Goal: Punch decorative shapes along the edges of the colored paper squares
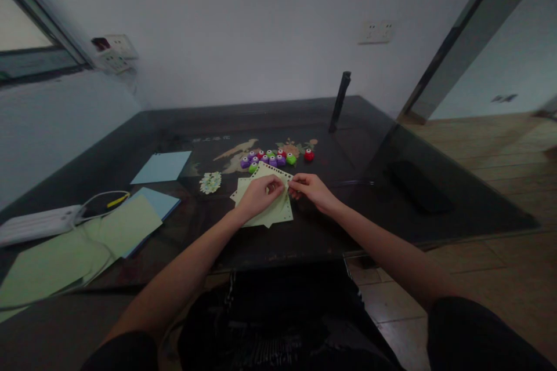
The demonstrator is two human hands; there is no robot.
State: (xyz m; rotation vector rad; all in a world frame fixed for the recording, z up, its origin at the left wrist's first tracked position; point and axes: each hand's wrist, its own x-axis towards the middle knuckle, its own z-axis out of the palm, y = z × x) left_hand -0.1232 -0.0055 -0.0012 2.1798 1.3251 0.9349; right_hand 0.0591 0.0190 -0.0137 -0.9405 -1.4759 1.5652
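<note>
Pale green paper sheets (278, 211) with small holes along their edges lie stacked at an angle at the middle of the table. My left hand (260, 194) rests over the sheets, its fingers curled in a pinch near their right edge. Fingertips of my right hand (314, 190) are also closed, almost touching the left ones; what either pinches is too small to make out. Just beyond the sheets is a cluster of small purple, green and red craft punches (272, 160) with white round tops. A red punch (308, 155) stands apart, and a heap of pale paper bits (210, 182) lies left.
At left lie a blue sheet (162, 167), larger green sheets (126, 229) over blue ones, and a white power strip (39, 225) with a cable. A black upright bar (340, 101) stands at the back; a dark flat object (418, 186) lies right.
</note>
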